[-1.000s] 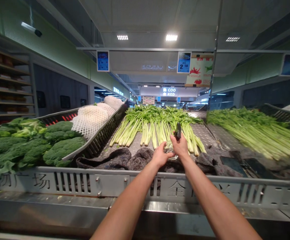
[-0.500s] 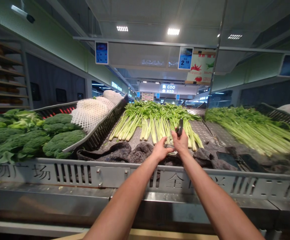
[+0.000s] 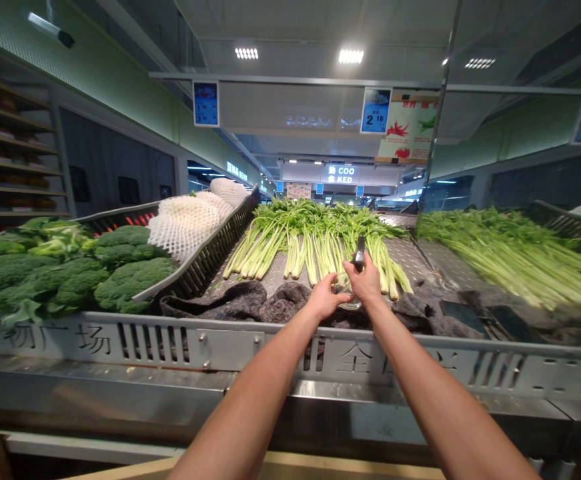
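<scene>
Between my hands is a clear, rounded vessel with a black top, apparently a spray bottle (image 3: pixel 359 248). My right hand (image 3: pixel 365 280) is wrapped around its upper part, the black head sticking up past the fingers. Lower down, my left hand (image 3: pixel 326 297) is closed against the clear side, its thumb pointing right. Fingers and thumbs cover much of the bottle. Just beyond lie bunches of celery (image 3: pixel 295 240), leaves to the back and cut stalk ends towards me. A crumpled dark grey cloth (image 3: pixel 285 303) lies along the front, below and around the hands.
Broccoli (image 3: pixel 65 277) fills the left side, beside foam-net-wrapped produce (image 3: pixel 185 223). A slanted black crate wall (image 3: pixel 220 250) divides it from the celery. A grey slotted front rail (image 3: pixel 160 340) runs across before me. A mirror panel (image 3: pixel 510 173) stands at right; price signs (image 3: pixel 376 110) hang above.
The view has shifted slightly, so the display sits a little further right. The bottle's black head has turned slightly. Both hands keep their hold.
</scene>
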Demonstrator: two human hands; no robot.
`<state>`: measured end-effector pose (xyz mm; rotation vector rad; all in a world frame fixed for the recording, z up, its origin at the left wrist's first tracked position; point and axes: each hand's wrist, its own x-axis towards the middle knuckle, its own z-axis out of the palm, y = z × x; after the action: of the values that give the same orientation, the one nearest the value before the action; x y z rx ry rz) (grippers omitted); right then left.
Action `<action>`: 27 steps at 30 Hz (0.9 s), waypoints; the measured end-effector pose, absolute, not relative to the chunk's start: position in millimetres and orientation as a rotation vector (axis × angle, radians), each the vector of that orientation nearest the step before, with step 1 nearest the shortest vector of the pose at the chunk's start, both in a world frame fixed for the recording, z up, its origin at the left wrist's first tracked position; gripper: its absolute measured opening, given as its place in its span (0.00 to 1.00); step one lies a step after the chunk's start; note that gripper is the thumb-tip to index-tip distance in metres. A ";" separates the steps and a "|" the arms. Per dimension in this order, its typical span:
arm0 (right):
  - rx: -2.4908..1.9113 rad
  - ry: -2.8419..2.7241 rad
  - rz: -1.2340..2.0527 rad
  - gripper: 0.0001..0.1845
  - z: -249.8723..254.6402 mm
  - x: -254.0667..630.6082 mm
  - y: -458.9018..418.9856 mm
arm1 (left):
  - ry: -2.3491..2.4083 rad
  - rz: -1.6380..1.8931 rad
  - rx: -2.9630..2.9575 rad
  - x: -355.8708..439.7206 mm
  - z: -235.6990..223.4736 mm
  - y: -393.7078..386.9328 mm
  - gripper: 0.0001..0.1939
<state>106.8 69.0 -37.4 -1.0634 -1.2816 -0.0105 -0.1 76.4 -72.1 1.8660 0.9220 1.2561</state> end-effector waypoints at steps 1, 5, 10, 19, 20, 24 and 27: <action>-1.074 -1.277 0.000 0.19 -37.6 107.2 69.0 | 0.919 1.255 1.864 -0.3 -72.0 75.8 0.38; -1.128 -1.238 0.018 0.15 -39.8 108.8 69.3 | 0.932 1.257 1.890 -2.8 -71.5 74.1 0.38; -1.173 -1.318 0.028 0.15 -41.1 109.9 67.1 | 1.000 1.223 1.991 -6.9 -67.0 69.3 0.36; -1.013 -1.191 0.054 0.21 -43.6 109.1 68.2 | 0.867 1.329 1.951 -6.1 -61.7 64.7 0.35; -1.009 -1.156 0.034 0.21 -43.7 108.6 67.5 | 0.842 1.343 1.931 -5.6 -62.1 65.3 0.35; -1.024 -1.134 -0.045 0.22 -43.1 107.3 65.0 | 0.786 1.356 1.900 -4.2 -64.1 67.2 0.34; -1.036 -1.149 -0.071 0.23 -42.6 107.8 64.8 | 0.787 1.347 1.896 -3.8 -65.4 68.0 0.35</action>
<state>107.8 64.8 -42.6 -1.0359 -1.1494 -0.0707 -3.8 68.0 -65.4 1.8956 0.7868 1.3473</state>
